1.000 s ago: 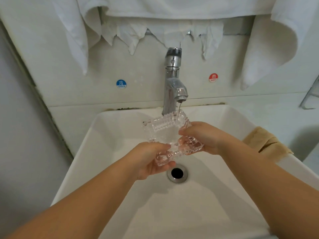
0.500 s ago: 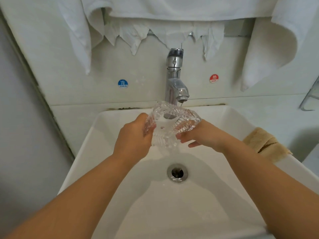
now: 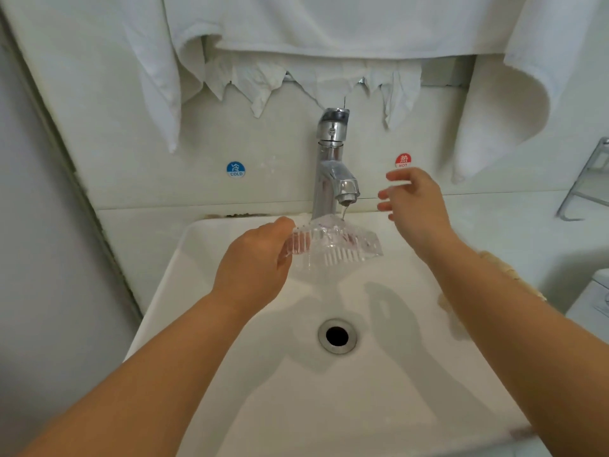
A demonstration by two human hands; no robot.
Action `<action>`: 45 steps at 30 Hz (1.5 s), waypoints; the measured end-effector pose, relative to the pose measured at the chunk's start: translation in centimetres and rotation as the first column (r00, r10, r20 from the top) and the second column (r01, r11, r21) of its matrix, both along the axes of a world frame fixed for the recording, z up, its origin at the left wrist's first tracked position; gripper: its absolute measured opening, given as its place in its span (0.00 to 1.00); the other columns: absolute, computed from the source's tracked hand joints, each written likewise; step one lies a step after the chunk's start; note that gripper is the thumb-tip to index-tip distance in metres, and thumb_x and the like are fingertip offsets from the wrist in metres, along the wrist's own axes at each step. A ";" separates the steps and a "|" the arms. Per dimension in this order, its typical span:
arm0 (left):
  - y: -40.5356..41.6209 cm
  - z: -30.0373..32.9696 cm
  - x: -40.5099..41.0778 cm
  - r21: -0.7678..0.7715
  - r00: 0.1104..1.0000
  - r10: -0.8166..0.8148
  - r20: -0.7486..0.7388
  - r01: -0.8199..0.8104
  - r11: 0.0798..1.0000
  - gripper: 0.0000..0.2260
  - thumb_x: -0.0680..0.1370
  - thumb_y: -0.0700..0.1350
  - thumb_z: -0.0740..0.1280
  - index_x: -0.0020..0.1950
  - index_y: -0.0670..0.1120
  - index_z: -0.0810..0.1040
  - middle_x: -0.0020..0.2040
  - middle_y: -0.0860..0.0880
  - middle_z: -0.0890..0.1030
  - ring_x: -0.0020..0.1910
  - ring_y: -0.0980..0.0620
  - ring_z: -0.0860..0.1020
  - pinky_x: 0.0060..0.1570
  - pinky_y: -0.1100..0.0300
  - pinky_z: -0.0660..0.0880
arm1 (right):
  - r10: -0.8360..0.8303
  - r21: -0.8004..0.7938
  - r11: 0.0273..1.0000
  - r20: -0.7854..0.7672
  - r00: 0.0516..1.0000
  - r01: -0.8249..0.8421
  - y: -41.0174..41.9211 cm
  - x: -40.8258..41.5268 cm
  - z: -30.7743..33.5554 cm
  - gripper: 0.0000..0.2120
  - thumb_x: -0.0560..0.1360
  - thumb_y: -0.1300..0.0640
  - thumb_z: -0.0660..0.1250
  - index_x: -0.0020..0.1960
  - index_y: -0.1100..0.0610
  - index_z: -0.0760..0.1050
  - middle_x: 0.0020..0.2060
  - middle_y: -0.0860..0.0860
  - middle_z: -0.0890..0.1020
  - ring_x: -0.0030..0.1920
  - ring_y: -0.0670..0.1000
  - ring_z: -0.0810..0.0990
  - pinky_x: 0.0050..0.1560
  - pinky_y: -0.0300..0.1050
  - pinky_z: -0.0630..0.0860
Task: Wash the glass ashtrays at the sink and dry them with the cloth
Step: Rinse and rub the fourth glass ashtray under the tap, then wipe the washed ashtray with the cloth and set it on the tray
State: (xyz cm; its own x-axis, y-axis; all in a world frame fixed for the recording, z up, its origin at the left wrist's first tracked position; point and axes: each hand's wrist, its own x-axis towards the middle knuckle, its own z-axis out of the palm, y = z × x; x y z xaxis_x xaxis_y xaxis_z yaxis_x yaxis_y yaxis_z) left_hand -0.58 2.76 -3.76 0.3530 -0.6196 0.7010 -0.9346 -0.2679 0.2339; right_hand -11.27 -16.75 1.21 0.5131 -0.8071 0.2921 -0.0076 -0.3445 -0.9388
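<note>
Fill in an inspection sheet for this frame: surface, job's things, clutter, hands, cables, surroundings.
Surface: white sink, drain open, basin wet.
Job's things: one glass ashtray held tilted under the tap, thin stream falling on it; tan cloth on the sink's right edge, partly hidden by the forearm.
Clutter: nothing seen in the basin.
Hands: left hand has its grip on the ashtray's left side; right hand off the glass, fingers spread, beside the tap.
Cables: nothing seen.
Surroundings: white towels hanging above; cold sticker and hot sticker on the wall; metal rack at right.
</note>
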 end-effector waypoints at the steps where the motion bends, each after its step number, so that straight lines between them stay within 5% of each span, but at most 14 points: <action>1: 0.0 0.1 0.1 0.000 1.000 0.015 -0.015 -0.015 1.000 0.06 0.73 0.35 0.64 0.48 0.38 0.77 0.33 0.44 0.77 0.28 0.46 0.70 0.27 0.56 0.68 | 0.001 -0.038 0.999 0.030 1.000 0.000 0.2 0.2 0.7 0.13 0.78 0.64 0.55 0.58 0.52 0.70 0.50 0.54 0.80 0.42 0.48 0.79 0.37 0.37 0.71; 5: 0.1 0.5 0.0 0.022 1.000 0.011 -0.018 -0.010 1.000 0.04 0.73 0.32 0.67 0.46 0.38 0.75 0.31 0.50 0.70 0.27 0.47 0.67 0.24 0.61 0.60 | 0.061 -0.261 0.964 0.003 0.998 -0.058 1.5 0.9 3.2 0.20 0.80 0.60 0.57 0.70 0.48 0.63 0.55 0.49 0.75 0.46 0.45 0.78 0.31 0.31 0.70; 9: 0.2 0.6 0.3 -0.004 0.999 0.004 -0.041 -0.004 1.000 0.04 0.74 0.34 0.64 0.47 0.38 0.77 0.32 0.47 0.74 0.28 0.45 0.71 0.26 0.53 0.69 | 0.126 -0.425 0.887 -0.148 0.981 -0.178 2.7 1.9 5.6 0.30 0.79 0.64 0.56 0.76 0.43 0.55 0.61 0.47 0.70 0.47 0.43 0.74 0.40 0.36 0.73; 13: 0.3 0.7 0.0 0.037 1.000 -0.015 -0.019 0.016 0.999 0.05 0.73 0.33 0.67 0.47 0.38 0.76 0.33 0.45 0.76 0.29 0.45 0.71 0.26 0.52 0.70 | 0.007 -0.527 0.834 -0.282 0.959 -0.161 2.9 2.6 6.6 0.28 0.76 0.65 0.55 0.72 0.44 0.63 0.61 0.48 0.74 0.56 0.51 0.74 0.60 0.52 0.73; 18: 0.2 0.6 0.0 0.028 0.999 0.003 -0.049 -0.002 1.000 0.04 0.74 0.33 0.66 0.48 0.39 0.76 0.33 0.47 0.74 0.30 0.46 0.69 0.28 0.59 0.63 | -0.075 -0.598 0.788 -0.334 0.940 -0.150 2.9 1.9 6.6 0.31 0.73 0.70 0.53 0.68 0.44 0.68 0.53 0.47 0.77 0.58 0.53 0.74 0.63 0.55 0.70; 22: 0.2 0.6 -0.5 0.005 0.993 0.011 -0.117 -0.010 1.000 0.04 0.77 0.35 0.65 0.51 0.39 0.76 0.34 0.49 0.72 0.32 0.45 0.70 0.29 0.57 0.65 | 0.040 -0.469 0.856 -0.358 0.933 -0.217 2.0 0.3 4.4 0.36 0.75 0.71 0.53 0.75 0.41 0.58 0.68 0.48 0.67 0.58 0.49 0.72 0.53 0.42 0.73; 26: 0.0 0.4 -0.9 -0.069 0.974 -0.011 -0.228 -0.005 0.998 0.06 0.79 0.39 0.64 0.54 0.41 0.77 0.38 0.45 0.78 0.37 0.44 0.74 0.38 0.51 0.72 | 0.149 -0.095 0.972 -0.459 0.876 -0.215 0.8 -2.6 -0.1 0.25 0.75 0.71 0.57 0.70 0.55 0.66 0.52 0.55 0.77 0.41 0.54 0.78 0.33 0.40 0.72; 29: -0.4 0.5 -1.5 -0.100 0.970 -0.046 -0.239 0.022 0.995 0.05 0.79 0.39 0.65 0.54 0.42 0.77 0.36 0.47 0.78 0.35 0.45 0.75 0.37 0.51 0.72 | 0.371 0.143 0.927 -0.479 0.795 -0.347 2.0 -4.8 -2.1 0.21 0.74 0.71 0.60 0.63 0.55 0.69 0.50 0.54 0.78 0.39 0.53 0.82 0.41 0.45 0.79; 32: -1.0 1.1 -2.5 -0.120 0.971 -0.100 -0.219 0.075 0.990 0.04 0.78 0.37 0.65 0.52 0.43 0.76 0.35 0.47 0.77 0.34 0.48 0.75 0.35 0.52 0.72 | 0.478 0.284 0.868 -0.249 0.842 -0.408 3.2 -5.4 -2.1 0.15 0.75 0.67 0.67 0.59 0.55 0.73 0.49 0.54 0.81 0.42 0.54 0.84 0.48 0.48 0.81; 37: -2.1 3.1 -4.0 -0.198 0.982 -0.144 -0.121 0.119 0.973 0.07 0.76 0.40 0.62 0.51 0.43 0.76 0.37 0.52 0.76 0.34 0.50 0.72 0.34 0.60 0.66 | 0.232 0.248 0.942 0.009 0.973 -0.227 3.1 -5.6 0.3 0.14 0.77 0.66 0.65 0.62 0.65 0.72 0.41 0.57 0.83 0.33 0.51 0.84 0.41 0.44 0.82; 40: -2.7 3.8 -4.7 -0.198 0.988 -0.134 -0.076 0.117 0.973 0.09 0.77 0.38 0.64 0.57 0.41 0.77 0.43 0.54 0.74 0.40 0.52 0.71 0.39 0.64 0.65 | 0.198 0.132 0.971 0.015 0.980 -0.198 3.2 -6.8 1.5 0.09 0.77 0.69 0.62 0.53 0.61 0.76 0.44 0.60 0.83 0.35 0.51 0.83 0.45 0.44 0.81; 43: -3.2 3.6 -5.2 -0.127 0.988 -0.118 -0.101 0.105 0.986 0.05 0.79 0.37 0.64 0.54 0.43 0.75 0.40 0.53 0.73 0.37 0.51 0.70 0.34 0.66 0.63 | 0.205 0.166 0.965 -0.002 0.979 -0.201 3.2 -7.8 1.2 0.09 0.77 0.69 0.62 0.51 0.58 0.76 0.44 0.61 0.82 0.36 0.53 0.83 0.46 0.45 0.81; 45: -3.5 3.5 -5.6 -0.137 0.987 -0.134 -0.083 0.122 0.983 0.07 0.78 0.36 0.64 0.55 0.42 0.76 0.40 0.48 0.77 0.38 0.50 0.72 0.34 0.61 0.67 | 0.183 0.145 0.973 0.003 0.983 -0.182 2.9 -8.2 1.0 0.10 0.77 0.71 0.61 0.52 0.60 0.77 0.45 0.62 0.82 0.37 0.52 0.83 0.44 0.44 0.81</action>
